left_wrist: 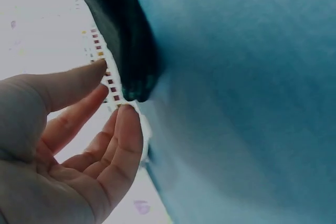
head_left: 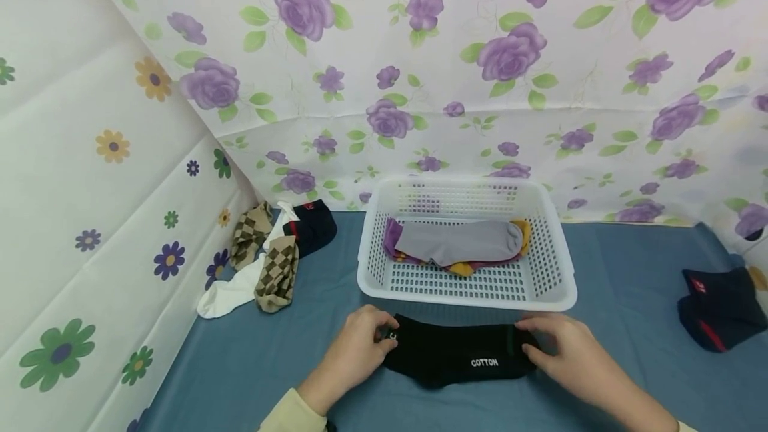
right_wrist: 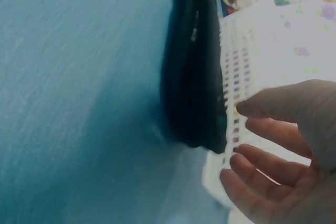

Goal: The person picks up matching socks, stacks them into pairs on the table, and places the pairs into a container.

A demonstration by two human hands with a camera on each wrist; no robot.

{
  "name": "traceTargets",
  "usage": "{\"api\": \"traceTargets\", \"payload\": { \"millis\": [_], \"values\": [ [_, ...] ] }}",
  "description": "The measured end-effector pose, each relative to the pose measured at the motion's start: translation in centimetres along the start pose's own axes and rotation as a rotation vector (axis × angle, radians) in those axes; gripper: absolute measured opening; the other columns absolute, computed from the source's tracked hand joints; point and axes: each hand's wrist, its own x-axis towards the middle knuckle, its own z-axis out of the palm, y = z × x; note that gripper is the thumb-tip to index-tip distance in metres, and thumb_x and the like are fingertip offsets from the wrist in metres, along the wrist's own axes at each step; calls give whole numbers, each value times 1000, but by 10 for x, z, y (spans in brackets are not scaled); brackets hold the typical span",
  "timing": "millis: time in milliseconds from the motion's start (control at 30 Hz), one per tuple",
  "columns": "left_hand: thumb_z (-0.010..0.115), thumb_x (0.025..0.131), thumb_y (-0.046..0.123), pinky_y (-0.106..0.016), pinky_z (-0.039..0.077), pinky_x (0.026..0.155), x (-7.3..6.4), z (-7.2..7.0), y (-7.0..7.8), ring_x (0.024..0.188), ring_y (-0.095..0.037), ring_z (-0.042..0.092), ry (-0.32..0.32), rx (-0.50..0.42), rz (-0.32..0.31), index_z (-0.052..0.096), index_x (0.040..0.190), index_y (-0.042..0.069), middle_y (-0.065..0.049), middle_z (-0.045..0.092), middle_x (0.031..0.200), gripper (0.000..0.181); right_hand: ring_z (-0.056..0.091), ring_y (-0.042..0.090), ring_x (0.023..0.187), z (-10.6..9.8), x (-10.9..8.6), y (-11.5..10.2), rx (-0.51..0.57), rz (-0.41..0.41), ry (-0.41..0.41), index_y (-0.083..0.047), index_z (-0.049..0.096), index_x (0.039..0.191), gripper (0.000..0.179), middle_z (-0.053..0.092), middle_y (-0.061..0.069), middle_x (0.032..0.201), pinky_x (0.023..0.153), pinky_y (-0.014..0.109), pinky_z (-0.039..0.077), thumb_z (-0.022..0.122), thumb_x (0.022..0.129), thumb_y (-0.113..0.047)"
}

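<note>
Flower-printed cloth (head_left: 354,112) stands behind a blue surface (head_left: 240,359), on which a white basket (head_left: 564,279) holds folded grey, purple and yellow socks (head_left: 459,242). Just before this basket, the black sock (head_left: 450,351) marked COTTON lies lengthwise. At its left end is the left hand (head_left: 358,345), at its right end the right hand (head_left: 561,349). Both hands are loosely curved, thumb and fingers parted, gripping nothing; whether fingertips touch the sock is difficult to judge.
</note>
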Motion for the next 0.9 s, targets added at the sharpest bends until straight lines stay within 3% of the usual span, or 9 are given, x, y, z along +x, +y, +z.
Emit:
{"api": "traceTargets", "payload": {
  "millis": [100, 200, 367, 567, 900],
  "values": [
    [73, 81, 14, -21, 40, 54, 1, -2, 9, 63, -6, 47, 7, 45, 18, 66, 112, 17, 5, 54, 81, 32, 60, 20, 106, -2, -4, -8, -66, -90, 59, -25, 70, 100, 26, 63, -4, 112, 78, 40, 54, 76, 76, -18],
    [74, 80, 13, -20, 40, 54, 4, 0, 17, 62, -6, 46, -39, 81, 38, 61, 122, 13, 6, 51, 76, 44, 59, 14, 105, 0, -6, -12, -144, -201, 87, -26, 70, 101, 30, 63, -10, 110, 82, 35, 53, 78, 74, -14],
    [75, 79, 12, -21, 43, 57, 9, 5, 21, 65, -7, 47, -144, 132, 46, 58, 127, 10, 2, 53, 80, 51, 59, 10, 104, 5, -4, -8, -165, -330, 27, -25, 69, 106, 35, 61, -13, 111, 79, 26, 54, 77, 74, -11],
    [78, 76, 12, -22, 45, 61, 11, 11, 17, 70, -8, 48, -182, 149, 41, 59, 126, 10, 1, 55, 84, 54, 58, 21, 110, 11, 1, 3, -147, -280, -101, -21, 67, 112, 41, 61, -4, 118, 82, 33, 53, 79, 73, -20],
    [78, 74, 13, -23, 41, 58, 11, 13, 9, 68, -11, 45, -161, 119, 20, 62, 123, 14, 1, 52, 82, 51, 56, 23, 113, 19, 6, 22, -60, -242, -133, -22, 66, 113, 43, 58, -4, 121, 84, 38, 51, 78, 73, -28]
  ]
}}
